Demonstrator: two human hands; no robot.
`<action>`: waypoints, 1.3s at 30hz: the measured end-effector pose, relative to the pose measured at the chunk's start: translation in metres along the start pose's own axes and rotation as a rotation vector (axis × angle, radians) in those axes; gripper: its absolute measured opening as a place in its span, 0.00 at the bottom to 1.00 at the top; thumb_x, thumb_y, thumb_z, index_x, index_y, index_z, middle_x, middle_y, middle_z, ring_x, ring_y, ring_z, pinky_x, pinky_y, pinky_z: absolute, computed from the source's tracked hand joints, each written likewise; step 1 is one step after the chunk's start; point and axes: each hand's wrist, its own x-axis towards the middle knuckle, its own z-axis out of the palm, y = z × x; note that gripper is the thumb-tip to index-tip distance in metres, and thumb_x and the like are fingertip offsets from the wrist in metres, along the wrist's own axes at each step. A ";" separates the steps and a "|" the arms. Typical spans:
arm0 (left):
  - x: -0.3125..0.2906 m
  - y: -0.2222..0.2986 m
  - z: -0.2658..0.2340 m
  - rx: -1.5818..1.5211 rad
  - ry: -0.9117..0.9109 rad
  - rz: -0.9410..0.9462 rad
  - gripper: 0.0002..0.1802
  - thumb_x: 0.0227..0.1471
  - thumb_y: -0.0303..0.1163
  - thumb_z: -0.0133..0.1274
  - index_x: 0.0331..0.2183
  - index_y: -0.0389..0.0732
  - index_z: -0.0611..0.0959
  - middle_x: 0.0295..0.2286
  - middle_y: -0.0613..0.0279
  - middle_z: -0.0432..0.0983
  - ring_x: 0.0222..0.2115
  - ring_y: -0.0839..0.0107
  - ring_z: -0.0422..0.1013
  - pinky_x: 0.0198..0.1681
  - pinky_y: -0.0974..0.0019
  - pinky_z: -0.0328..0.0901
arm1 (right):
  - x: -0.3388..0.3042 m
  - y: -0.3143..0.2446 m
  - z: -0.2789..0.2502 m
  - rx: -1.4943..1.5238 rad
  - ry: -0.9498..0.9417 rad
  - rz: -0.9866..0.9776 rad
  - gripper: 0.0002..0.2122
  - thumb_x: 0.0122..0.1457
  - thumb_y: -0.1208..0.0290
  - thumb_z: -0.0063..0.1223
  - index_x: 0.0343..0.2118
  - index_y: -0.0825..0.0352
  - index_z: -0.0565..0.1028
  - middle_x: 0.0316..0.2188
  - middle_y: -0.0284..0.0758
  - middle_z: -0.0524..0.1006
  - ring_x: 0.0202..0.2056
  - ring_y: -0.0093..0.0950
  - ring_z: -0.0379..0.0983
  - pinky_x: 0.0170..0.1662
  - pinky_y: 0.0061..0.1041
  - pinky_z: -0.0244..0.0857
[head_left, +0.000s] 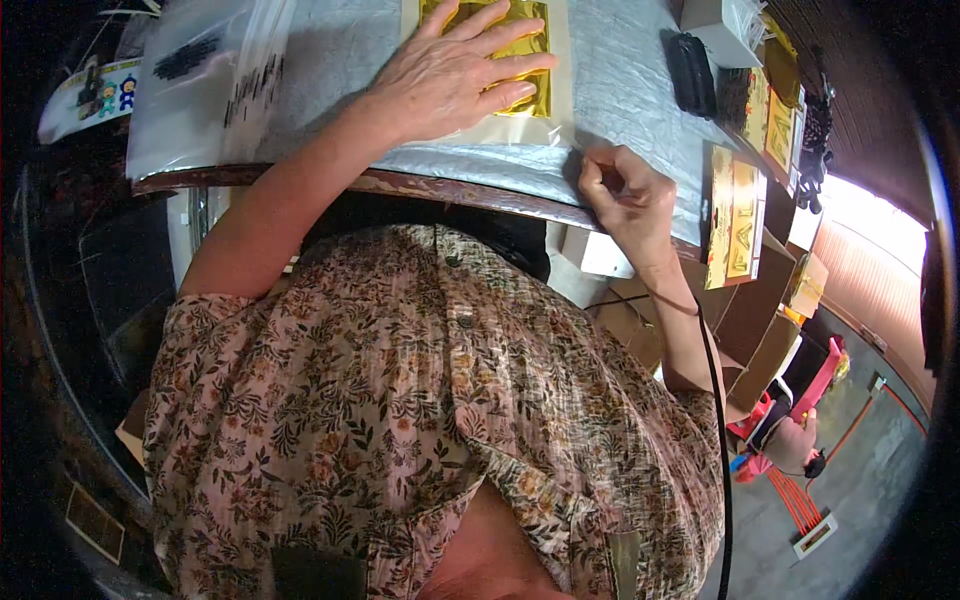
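At the right end of the table [560, 208], a yellow-and-white packaging card [735, 220] bears a short row of large, bold gold capitals, turned sideways along its length. Farther up the same side, a second card [780, 130] of matching colours shows big gold capitals in the same style, partly covered by the things around it. At the upper left, a white printed sheet [116, 98] with small cartoon figures carries a coloured strip along its top, too small to read.

Left hand [445, 85] splayed, right [635, 190] curled
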 end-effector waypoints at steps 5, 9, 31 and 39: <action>-0.004 -0.020 0.037 0.233 0.445 0.213 0.29 0.65 0.49 0.46 0.62 0.49 0.74 0.66 0.52 0.58 0.67 0.50 0.52 0.66 0.42 0.44 | 0.005 -0.003 0.006 -0.013 0.008 -0.015 0.03 0.60 0.78 0.62 0.34 0.72 0.81 0.23 0.28 0.78 0.27 0.12 0.70 0.31 0.16 0.66; -0.004 -0.014 0.031 0.265 0.416 0.180 0.29 0.65 0.50 0.45 0.62 0.49 0.74 0.66 0.52 0.58 0.66 0.51 0.52 0.66 0.42 0.44 | 0.005 0.009 0.008 0.074 0.030 -0.010 0.04 0.56 0.79 0.62 0.34 0.70 0.81 0.22 0.33 0.77 0.22 0.15 0.69 0.26 0.18 0.64; -0.007 -0.023 0.041 0.149 0.306 0.133 0.27 0.64 0.47 0.48 0.62 0.50 0.74 0.64 0.52 0.61 0.65 0.51 0.54 0.65 0.42 0.45 | 0.005 0.003 -0.015 -0.057 -0.097 -0.161 0.05 0.56 0.80 0.63 0.36 0.70 0.82 0.24 0.33 0.80 0.23 0.15 0.72 0.27 0.19 0.68; -0.004 -0.012 0.023 -0.042 0.116 0.031 0.27 0.64 0.48 0.48 0.61 0.50 0.75 0.65 0.52 0.60 0.66 0.50 0.53 0.66 0.41 0.44 | 0.009 0.010 -0.011 -0.127 -0.091 -0.350 0.08 0.54 0.82 0.64 0.37 0.70 0.80 0.23 0.35 0.77 0.21 0.22 0.74 0.26 0.20 0.68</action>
